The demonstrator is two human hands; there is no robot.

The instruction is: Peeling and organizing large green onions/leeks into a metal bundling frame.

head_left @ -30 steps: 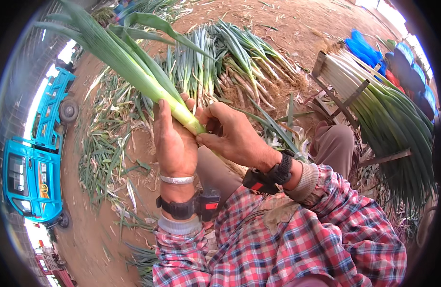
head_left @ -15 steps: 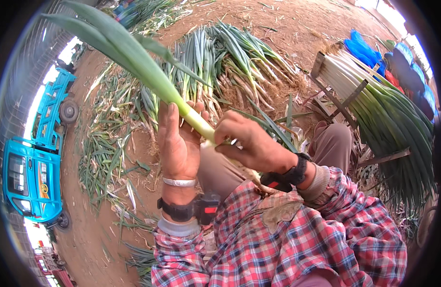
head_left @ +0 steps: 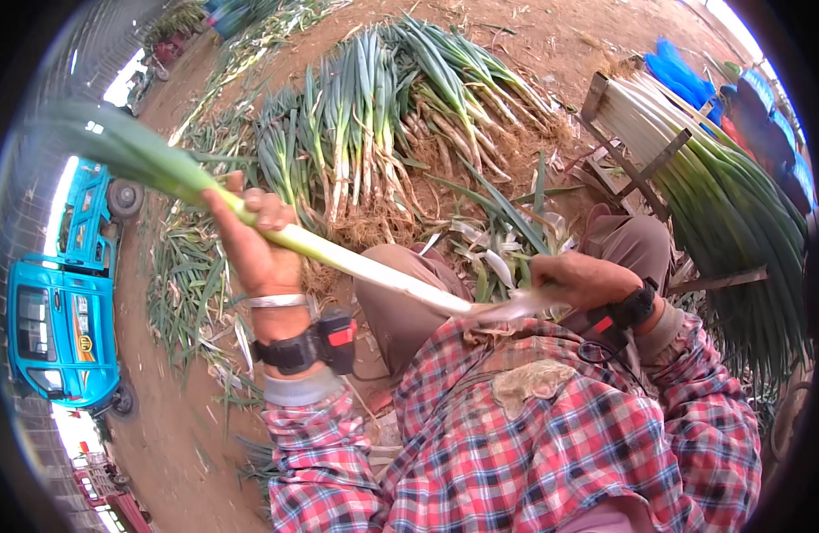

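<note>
My left hand (head_left: 260, 244) is closed around a long green onion (head_left: 365, 269) just below its leaves. The stalk slants across my lap, with blurred green tops at the upper left and the white end toward my right. At that lower end, my right hand (head_left: 585, 281) is closed on a pale strip of outer skin (head_left: 520, 306), which stretches between the stalk and my fingers. Motion smears the strip and the fingertips. Beyond my hands lies a pile of green onions (head_left: 360, 124) with roots and dirty outer layers still on.
At the right, a metal rack (head_left: 645, 195) holds a big bundle of cleaned green onions (head_left: 725, 204). Blue plastic material (head_left: 680, 80) lies behind it. Torn leaves (head_left: 191, 293) litter the dirt ground. A blue three-wheeled truck (head_left: 67, 320) stands at the far left.
My right hand has moved right and down from the stalk's end, pulling skin out. My left hand has shifted left and closed round the stalk, which now lies flatter.
</note>
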